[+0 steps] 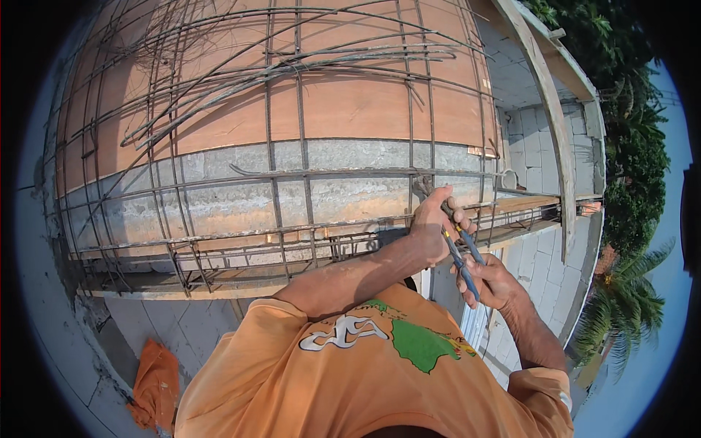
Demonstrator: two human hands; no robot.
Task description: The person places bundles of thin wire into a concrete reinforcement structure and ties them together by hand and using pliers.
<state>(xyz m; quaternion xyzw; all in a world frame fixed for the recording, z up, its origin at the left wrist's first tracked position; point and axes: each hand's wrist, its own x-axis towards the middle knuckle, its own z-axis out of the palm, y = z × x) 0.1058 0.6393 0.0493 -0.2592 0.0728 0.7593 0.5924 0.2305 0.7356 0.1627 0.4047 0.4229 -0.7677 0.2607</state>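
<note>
Rebar grid over plywood formwork; both hands working pliers at a bar crossing.

Left hand is gripping the pliers near their head, fingers wrapped tight, at the rebar junction by the beam edge. Right hand is closing its fingers round the blue handles. Step in hand, by judgement: twisting a tie. Next move is calling for steady turning of the handles while keeping the jaws seated.
</note>
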